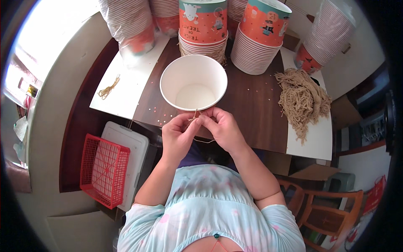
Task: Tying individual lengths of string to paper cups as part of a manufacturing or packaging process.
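Two hands, left hand [178, 136] and right hand [221, 128], pinch a thin tan string [195, 117] at the white paper bucket [194, 82]'s six-o'clock rim; light, limp and probably slippery, it seems best gripped close to its end by fingertips.

Home workshop: stacked paper tubs [256, 46], twine bundle [303, 100]

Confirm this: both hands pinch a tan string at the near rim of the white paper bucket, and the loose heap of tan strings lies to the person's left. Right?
Not quite. The head view shows the heap of tan strings to the person's right. The left hand and right hand do pinch the string at the white paper bucket.
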Tool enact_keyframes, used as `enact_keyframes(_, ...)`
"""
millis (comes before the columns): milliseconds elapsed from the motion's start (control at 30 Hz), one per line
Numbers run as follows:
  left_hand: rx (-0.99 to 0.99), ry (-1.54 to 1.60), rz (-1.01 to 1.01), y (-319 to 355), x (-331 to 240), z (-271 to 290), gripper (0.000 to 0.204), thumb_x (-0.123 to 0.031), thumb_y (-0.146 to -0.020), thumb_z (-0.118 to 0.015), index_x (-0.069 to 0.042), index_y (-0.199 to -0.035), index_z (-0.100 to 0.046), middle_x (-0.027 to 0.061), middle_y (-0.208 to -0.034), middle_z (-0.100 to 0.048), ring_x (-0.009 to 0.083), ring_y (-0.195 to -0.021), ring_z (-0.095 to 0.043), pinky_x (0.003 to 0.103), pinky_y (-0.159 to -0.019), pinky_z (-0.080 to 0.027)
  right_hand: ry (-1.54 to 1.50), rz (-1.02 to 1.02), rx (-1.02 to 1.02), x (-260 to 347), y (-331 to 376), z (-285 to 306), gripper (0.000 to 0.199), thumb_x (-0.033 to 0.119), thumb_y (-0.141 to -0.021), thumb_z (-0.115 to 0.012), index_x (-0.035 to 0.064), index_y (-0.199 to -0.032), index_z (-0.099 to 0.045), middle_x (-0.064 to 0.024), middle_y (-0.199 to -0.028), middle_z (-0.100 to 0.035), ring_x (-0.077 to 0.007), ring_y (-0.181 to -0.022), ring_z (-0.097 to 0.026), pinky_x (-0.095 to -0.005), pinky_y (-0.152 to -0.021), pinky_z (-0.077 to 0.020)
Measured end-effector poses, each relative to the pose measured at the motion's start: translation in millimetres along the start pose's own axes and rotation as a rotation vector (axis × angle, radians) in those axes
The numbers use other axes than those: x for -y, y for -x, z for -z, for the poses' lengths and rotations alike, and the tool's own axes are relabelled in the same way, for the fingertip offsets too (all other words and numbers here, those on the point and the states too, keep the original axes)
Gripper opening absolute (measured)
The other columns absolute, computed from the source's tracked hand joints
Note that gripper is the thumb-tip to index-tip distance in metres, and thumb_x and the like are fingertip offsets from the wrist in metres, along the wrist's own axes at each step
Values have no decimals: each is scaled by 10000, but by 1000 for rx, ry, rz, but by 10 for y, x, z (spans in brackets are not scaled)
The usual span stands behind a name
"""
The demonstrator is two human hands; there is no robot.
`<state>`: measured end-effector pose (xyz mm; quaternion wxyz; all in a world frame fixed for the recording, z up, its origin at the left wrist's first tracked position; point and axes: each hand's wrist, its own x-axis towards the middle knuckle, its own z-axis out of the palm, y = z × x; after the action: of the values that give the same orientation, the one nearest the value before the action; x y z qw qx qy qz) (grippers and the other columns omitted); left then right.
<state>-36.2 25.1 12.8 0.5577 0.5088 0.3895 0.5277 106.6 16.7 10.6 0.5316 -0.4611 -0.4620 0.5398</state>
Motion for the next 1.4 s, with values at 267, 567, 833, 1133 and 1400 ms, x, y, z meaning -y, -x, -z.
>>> enact_keyframes(267, 59, -21, 166, -78, -79, 117, 128, -69, -856, -646, 59, -855, -648, 24, -752, -654, 41, -654, -564, 178, -583, -449, 272, 79, -55, 27, -8, 66, 171, 141, -924, -576, -20, -972, -613, -47, -899, -657, -77, -806, -580, -240, -726, -477)
enact_keyframes(567, 60, -109, 183, -76, -173, 144, 167, -130, -867, -663, 31, -828, -645, 6, -683, -625, 33, -580, -532, 173, -508, -412, 610, 288, -219, 70, -35, 21, 143, 129, -872, -610, -6, -886, -566, -138, -854, -614, -287, -784, -603, -376, -692, -472)
enact_keyframes(833, 107, -139, 160, -74, -142, 200, 212, -187, -890, -653, 13, -822, -630, 11, -654, -615, 41, -549, -520, 175, -487, -406, 1026, 555, -410, 43, -61, -73, 137, 137, -837, -640, 41, -813, -545, -88, -803, -572, -301, -730, -570, -412, -646, -415)
enact_keyframes(1133, 253, -38, 350, 88, -221, 317, 190, -196, -902, -626, -9, -911, -658, 47, -732, -652, 53, -568, -547, 179, -507, -415, 909, 584, -380, 145, 82, 75, 282, 140, -765, -694, 105, -1021, -580, -57, -975, -591, -246, -890, -581, -395, -767, -407)
enact_keyframes(1400, 324, -343, 92, 264, -616, 136, 135, -108, -919, -585, 20, -889, -620, -21, -714, -585, 32, -631, -479, 193, -555, -405, 816, 1132, -171, 98, -14, 2, 263, 75, -638, -707, 128, -892, -665, -20, -929, -640, -201, -830, -579, -359, -720, -435)
